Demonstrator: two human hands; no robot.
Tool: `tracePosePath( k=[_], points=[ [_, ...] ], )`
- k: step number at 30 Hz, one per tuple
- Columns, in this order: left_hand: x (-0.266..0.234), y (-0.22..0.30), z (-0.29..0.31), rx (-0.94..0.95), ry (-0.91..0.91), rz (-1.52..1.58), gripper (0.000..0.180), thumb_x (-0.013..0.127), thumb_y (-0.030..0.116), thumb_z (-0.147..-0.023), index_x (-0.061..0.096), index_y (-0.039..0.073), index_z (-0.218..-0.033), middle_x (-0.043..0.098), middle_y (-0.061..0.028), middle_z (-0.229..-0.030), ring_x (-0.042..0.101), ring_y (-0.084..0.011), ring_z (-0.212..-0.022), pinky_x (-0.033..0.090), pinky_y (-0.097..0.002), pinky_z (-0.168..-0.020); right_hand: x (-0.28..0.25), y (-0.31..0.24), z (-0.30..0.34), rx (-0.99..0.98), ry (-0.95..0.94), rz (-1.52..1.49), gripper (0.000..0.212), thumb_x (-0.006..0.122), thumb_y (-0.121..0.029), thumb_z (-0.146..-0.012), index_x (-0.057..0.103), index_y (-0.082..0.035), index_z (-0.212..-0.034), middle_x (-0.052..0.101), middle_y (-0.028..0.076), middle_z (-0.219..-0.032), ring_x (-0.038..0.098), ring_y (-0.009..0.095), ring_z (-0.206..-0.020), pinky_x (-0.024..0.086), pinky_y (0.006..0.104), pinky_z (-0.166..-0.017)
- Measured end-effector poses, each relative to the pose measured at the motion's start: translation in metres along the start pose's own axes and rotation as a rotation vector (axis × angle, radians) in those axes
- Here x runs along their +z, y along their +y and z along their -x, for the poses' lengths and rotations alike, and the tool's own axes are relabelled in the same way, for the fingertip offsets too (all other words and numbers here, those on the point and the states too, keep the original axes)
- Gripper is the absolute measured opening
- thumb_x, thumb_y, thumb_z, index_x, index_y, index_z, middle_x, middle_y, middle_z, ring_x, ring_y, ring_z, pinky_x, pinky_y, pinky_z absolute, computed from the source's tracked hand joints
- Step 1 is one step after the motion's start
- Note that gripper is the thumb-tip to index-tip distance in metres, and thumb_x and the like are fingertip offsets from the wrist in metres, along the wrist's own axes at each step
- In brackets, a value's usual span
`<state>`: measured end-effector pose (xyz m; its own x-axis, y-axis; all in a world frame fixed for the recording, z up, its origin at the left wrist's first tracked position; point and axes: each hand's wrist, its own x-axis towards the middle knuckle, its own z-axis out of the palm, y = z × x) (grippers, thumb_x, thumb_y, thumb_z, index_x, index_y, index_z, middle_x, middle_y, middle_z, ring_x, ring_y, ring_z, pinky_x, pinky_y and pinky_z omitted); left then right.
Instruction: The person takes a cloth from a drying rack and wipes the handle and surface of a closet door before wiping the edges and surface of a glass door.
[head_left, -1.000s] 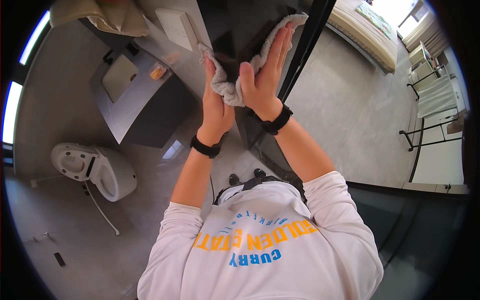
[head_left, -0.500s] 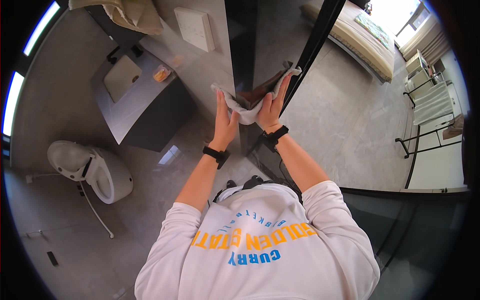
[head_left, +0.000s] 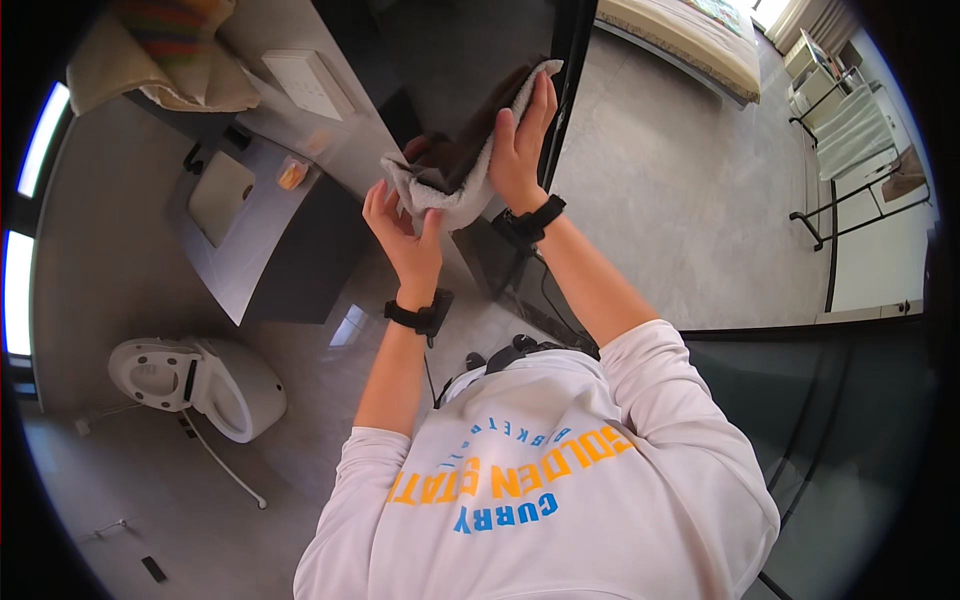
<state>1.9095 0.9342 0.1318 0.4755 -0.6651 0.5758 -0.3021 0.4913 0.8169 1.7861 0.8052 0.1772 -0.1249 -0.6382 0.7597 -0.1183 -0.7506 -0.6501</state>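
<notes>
A white-grey towel (head_left: 468, 206) is bent around the edge of a dark glossy panel (head_left: 455, 70), which mirrors part of it. My left hand (head_left: 408, 240) grips the towel's lower left end with curled fingers, thumb towards the middle. Higher up on the other side, my right hand (head_left: 520, 155) presses the towel to the panel, its fingers reaching near the far end. Some fingertips are hidden by the cloth. Each wrist wears a black strap.
To the left are a washbasin (head_left: 222, 200) on a dark counter, a toilet (head_left: 225, 390) and a hanging beige towel (head_left: 160, 70). A white switch plate (head_left: 307, 85) sits on the wall. At the right are a bed (head_left: 690, 40) and a black-framed rack (head_left: 855, 150).
The view has shifted, with the dark panel now larger and further left. My right hand is higher along the towel, my left further left, its fingers more bent. Both keep the towel.
</notes>
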Motion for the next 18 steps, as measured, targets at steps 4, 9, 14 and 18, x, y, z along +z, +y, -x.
tracePosePath(
  k=[4, 9, 14, 18],
  points=[
    [-0.002, -0.007, 0.010, -0.155, -0.053, 0.067, 0.067, 0.063, -0.004, -0.086, 0.033, 0.001, -0.145, 0.032, -0.0119, -0.150, 0.040, -0.0248, -0.135, 0.033, -0.0353, -0.111, 0.000, 0.008, -0.003, -0.025, 0.009, 0.051, 0.070, 0.049, -0.025, -0.097, 0.016, 0.006, -0.151, 0.015, 0.026, -0.157, 0.019, 0.041, -0.145, 0.016, 0.0451, -0.118],
    [-0.002, -0.015, 0.037, -0.128, -0.160, -0.066, 0.066, 0.061, 0.009, -0.092, 0.029, -0.003, -0.149, 0.029, -0.0178, -0.155, 0.038, -0.0283, -0.138, 0.032, -0.0358, -0.112, -0.002, 0.033, 0.003, 0.027, -0.012, 0.060, 0.072, 0.050, -0.017, -0.093, 0.015, 0.007, -0.151, 0.009, 0.028, -0.159, 0.011, 0.042, -0.148, 0.013, 0.0445, -0.120],
    [-0.002, -0.028, 0.053, -0.213, -0.161, -0.069, 0.069, 0.059, 0.010, -0.095, 0.022, -0.006, -0.151, 0.029, -0.0201, -0.156, 0.037, -0.0288, -0.140, 0.028, -0.0336, -0.114, -0.003, 0.056, 0.033, 0.125, -0.009, 0.028, 0.069, 0.047, -0.015, -0.094, 0.016, 0.006, -0.152, 0.013, 0.027, -0.159, 0.013, 0.041, -0.148, 0.012, 0.0429, -0.120],
    [-0.007, -0.037, 0.066, -0.258, -0.155, -0.173, 0.069, 0.065, 0.008, -0.091, 0.028, -0.007, -0.148, 0.043, -0.0222, -0.147, 0.046, -0.0309, -0.133, 0.033, -0.0330, -0.109, 0.001, 0.073, 0.068, 0.239, 0.004, 0.027, 0.066, 0.044, -0.015, -0.095, 0.018, 0.006, -0.151, 0.016, 0.027, -0.158, 0.016, 0.040, -0.148, 0.013, 0.0416, -0.120]
  ],
)
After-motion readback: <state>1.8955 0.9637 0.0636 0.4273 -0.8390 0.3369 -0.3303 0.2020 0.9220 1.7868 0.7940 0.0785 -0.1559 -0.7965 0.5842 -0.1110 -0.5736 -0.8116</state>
